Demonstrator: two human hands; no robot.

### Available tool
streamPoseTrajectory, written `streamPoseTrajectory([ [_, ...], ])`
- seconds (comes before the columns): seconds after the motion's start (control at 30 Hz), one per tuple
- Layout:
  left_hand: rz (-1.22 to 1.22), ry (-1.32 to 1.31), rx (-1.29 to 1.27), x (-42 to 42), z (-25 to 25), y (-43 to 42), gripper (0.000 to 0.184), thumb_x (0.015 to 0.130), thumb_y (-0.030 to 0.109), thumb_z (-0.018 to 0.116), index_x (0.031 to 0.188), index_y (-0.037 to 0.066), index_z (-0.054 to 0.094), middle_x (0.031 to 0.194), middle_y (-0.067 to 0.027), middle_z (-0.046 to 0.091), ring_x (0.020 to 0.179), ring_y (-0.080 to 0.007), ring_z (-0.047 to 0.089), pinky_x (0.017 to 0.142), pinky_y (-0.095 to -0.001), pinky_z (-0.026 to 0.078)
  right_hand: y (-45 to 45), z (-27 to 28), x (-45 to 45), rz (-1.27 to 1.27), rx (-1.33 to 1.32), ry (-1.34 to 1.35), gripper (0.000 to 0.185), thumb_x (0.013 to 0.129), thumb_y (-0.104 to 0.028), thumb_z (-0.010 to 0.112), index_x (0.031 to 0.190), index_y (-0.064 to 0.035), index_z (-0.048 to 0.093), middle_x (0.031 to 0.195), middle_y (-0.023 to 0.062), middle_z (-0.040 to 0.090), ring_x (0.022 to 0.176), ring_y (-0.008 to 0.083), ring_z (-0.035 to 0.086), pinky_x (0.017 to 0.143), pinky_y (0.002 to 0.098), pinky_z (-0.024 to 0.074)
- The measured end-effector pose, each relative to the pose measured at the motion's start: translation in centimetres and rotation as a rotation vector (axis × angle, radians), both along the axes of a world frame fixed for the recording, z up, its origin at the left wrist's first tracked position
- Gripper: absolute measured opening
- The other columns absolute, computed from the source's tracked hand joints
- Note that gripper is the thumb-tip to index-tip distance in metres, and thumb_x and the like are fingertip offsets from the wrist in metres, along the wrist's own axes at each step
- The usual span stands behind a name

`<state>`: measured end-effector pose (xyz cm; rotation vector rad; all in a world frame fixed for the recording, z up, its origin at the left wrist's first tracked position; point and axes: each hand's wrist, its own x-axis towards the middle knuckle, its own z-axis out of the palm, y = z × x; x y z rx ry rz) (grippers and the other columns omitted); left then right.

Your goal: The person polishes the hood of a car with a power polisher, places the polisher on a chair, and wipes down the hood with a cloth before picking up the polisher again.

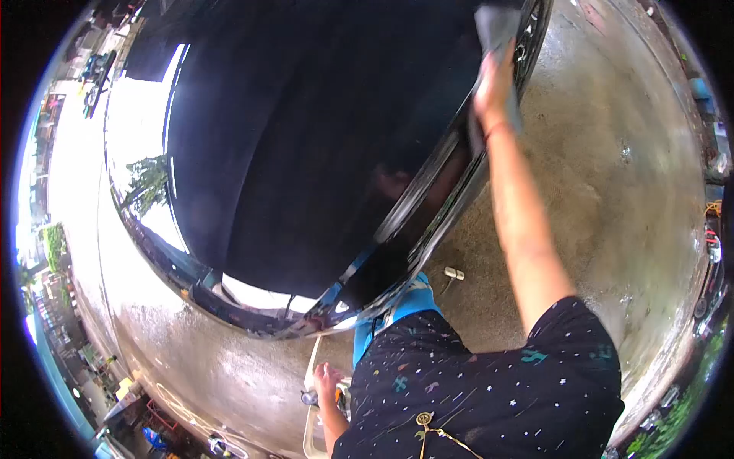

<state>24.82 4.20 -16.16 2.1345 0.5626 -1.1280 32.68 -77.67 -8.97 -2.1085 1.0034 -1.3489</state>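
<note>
A glossy black car (306,153) fills the upper middle of the head view, with reflections on its panels. My right hand (495,88) is stretched far forward to the car's right edge. It is closed on a grey cloth (497,29), pressed against the trim there; motion blurs the fingers a little. Low on the left, my left hand (326,379) hangs beside my body with its fingers loosely bent and apart. I see nothing held in it. Just behind that hand stands a pale plastic chair (312,432), partly hidden by my arm and shirt.
Wet concrete floor (596,206) surrounds the car. A small white object with a thin handle (454,272) lies on the floor near my legs. A pale hose (183,405) lies at lower left, beside assorted clutter. More items line the right edge.
</note>
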Motion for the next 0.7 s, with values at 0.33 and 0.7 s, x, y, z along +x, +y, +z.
streamPoseTrajectory([
  [0.33,0.061,0.042,-0.002,-2.5,-0.5,2.5,0.036,0.102,0.029,0.051,0.123,0.0,0.055,0.078,-0.0166,0.068,0.055,-0.0207,0.064,0.05,-0.032,0.052,14.2,1.3,-1.1,0.045,0.037,0.205,0.063,0.104,-0.035,0.039,0.159,-0.0096,0.022,0.164,0.0245,0.014,0.151,0.0437,0.014,0.122,0.0559,0.0101],
  [0.7,0.088,0.013,-0.023,-6.6,1.2,7.8,0.04,0.103,0.03,0.049,0.129,-0.001,0.052,0.082,-0.0172,0.069,0.057,-0.0203,0.067,0.05,-0.0311,0.052,5.0,3.0,1.0,0.042,0.071,-0.119,0.071,0.102,-0.045,0.037,0.154,0.0029,0.028,0.159,0.0312,0.022,0.147,0.0466,0.023,0.121,0.051,0.0149],
])
